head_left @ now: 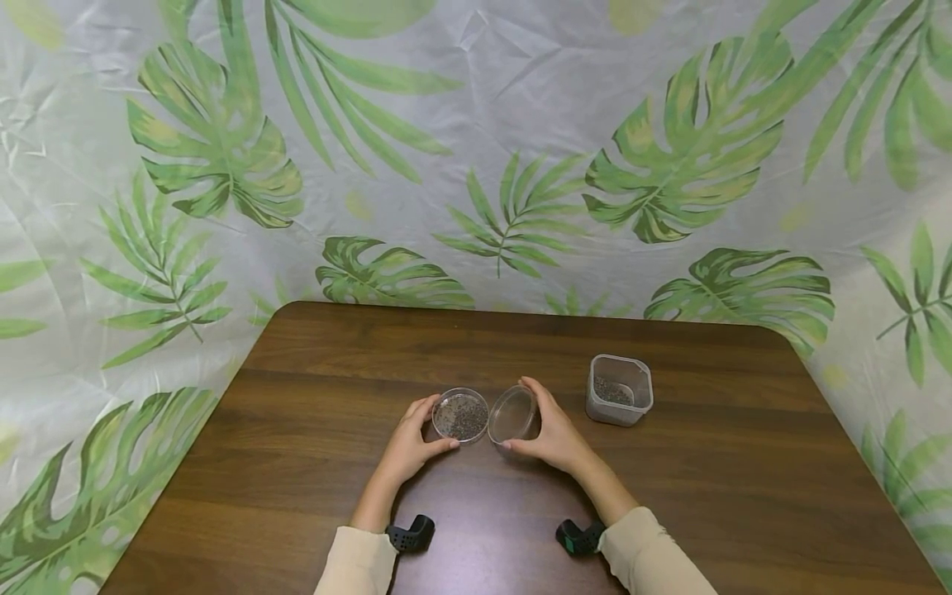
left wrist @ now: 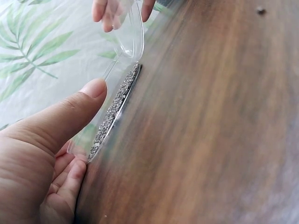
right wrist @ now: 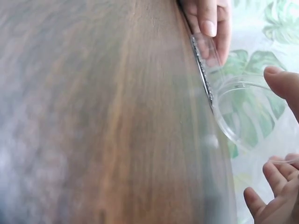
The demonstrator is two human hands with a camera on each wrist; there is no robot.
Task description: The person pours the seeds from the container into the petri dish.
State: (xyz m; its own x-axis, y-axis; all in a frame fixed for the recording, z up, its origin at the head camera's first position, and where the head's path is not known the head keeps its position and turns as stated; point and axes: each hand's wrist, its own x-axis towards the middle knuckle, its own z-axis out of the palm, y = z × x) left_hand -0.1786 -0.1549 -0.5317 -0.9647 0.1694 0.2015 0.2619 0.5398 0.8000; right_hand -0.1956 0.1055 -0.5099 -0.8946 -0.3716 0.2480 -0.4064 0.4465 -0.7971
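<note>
A clear petri dish with a layer of small dark grey granules lies flat on the table. My left hand grips it by the sides, thumb at the near rim and fingers at the far left. Right beside it, a clear petri dish lid stands tilted, its lower edge against the dish's right rim. The right hand holds this lid between thumb and fingers. In the left wrist view the granules form a thin band along the dish bottom. The right wrist view shows the lid empty.
A square clear plastic container with some of the same granules at its bottom stands to the right of the hands. The brown wooden table ends at a leaf-printed cloth behind. Each wrist wears a black band.
</note>
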